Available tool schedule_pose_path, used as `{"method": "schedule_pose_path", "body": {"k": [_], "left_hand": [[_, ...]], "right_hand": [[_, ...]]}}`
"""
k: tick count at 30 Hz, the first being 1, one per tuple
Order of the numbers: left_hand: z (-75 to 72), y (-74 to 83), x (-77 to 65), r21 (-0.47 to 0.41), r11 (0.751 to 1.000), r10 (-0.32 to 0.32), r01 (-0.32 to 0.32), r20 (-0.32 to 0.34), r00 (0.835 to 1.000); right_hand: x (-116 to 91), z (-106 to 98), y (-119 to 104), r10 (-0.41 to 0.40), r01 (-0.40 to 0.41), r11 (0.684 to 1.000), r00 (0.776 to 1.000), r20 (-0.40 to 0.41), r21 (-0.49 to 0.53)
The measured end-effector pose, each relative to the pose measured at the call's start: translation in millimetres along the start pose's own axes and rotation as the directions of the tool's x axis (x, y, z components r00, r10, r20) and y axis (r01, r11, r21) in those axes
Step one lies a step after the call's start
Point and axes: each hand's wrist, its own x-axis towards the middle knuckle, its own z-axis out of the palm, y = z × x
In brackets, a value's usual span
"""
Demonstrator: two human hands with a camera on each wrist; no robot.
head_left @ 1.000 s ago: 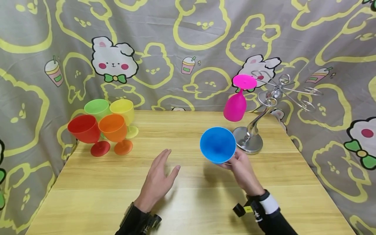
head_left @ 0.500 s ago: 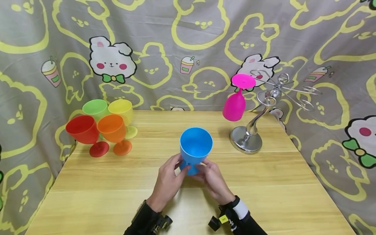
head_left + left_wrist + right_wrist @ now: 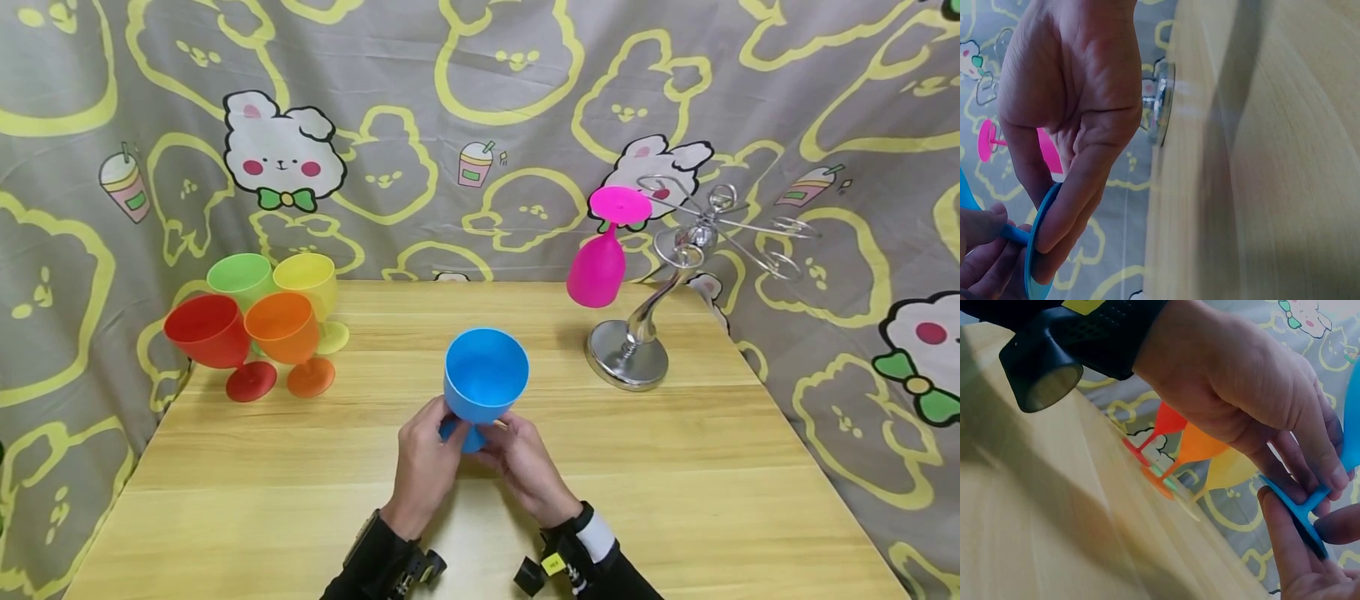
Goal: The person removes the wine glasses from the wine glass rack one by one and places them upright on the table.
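Note:
A blue plastic goblet [image 3: 486, 377] is held upright above the table between both hands, its bowl opening toward the head camera. My left hand [image 3: 424, 463] pinches its round foot, with the fingers beneath and the thumb on top; the left wrist view gives the foot [image 3: 1040, 240] nearly edge-on. Higher up, the thumb and fingers of my right hand [image 3: 529, 472] pinch the stem [image 3: 1316, 499] close to the bowl. Behind and to the right, a magenta goblet [image 3: 597, 271] hangs upside down from a chrome rack [image 3: 628, 356].
At the table's back left stand a red goblet [image 3: 207, 331], an orange goblet [image 3: 282, 327], a green goblet [image 3: 242, 279] and a yellow goblet [image 3: 308, 283], close together. The rack's wire loops reach out to the right. A patterned curtain [image 3: 405, 75] borders the wooden table [image 3: 270, 500].
My right hand has brought the blue goblet leftward from beside the rack. My left hand, earlier apart from it, has taken hold of the foot. The goblet has since shifted slightly further left.

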Motion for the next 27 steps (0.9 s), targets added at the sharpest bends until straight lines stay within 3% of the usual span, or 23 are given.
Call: {"method": "schedule_pose_path", "body": {"k": [3,7,13,16,18,20,22,26,27], "left_hand": [[-1.4,1.0,0.8,-0.007,1.000,-0.015,0.016,0.008,1.000],[-4.8,2.6,1.9,-0.017,0.999,-0.049,0.049,0.016,0.999],[-10.6,4.9,3.7,-0.030,0.996,-0.078,0.079,0.024,0.997],[-13.1,4.2,5.0,-0.029,0.997,-0.077,0.078,0.020,0.997],[-14.6,2.5,5.7,-0.022,0.997,-0.079,0.079,0.012,0.997],[-15.9,-0.8,6.0,-0.015,0.997,-0.079,0.079,-0.001,0.997],[-17.8,-5.4,6.6,0.001,0.997,-0.080,0.080,-0.015,0.997],[-23.4,-16.6,9.5,0.027,0.993,-0.110,0.111,-0.038,0.993],[-25.2,-19.0,10.5,0.034,0.992,-0.120,0.121,-0.043,0.992]], "right_hand": [[1,-3,-2,-0.008,0.009,0.998,1.000,0.011,-0.058],[2,-7,-7,-0.057,0.063,0.973,0.998,0.032,-0.222],[4,-15,-19,-0.139,0.148,0.887,0.989,0.054,-0.436],[3,-21,-25,-0.201,0.209,0.821,0.977,0.072,-0.532],[3,-25,-30,-0.248,0.248,0.755,0.965,0.086,-0.606],[2,-30,-33,-0.299,0.286,0.664,0.948,0.106,-0.691],[3,-35,-36,-0.348,0.319,0.552,0.928,0.135,-0.771],[2,-48,-38,-0.434,0.323,0.281,0.882,0.181,-0.904],[2,-52,-38,-0.450,0.314,0.228,0.873,0.186,-0.922]]}}
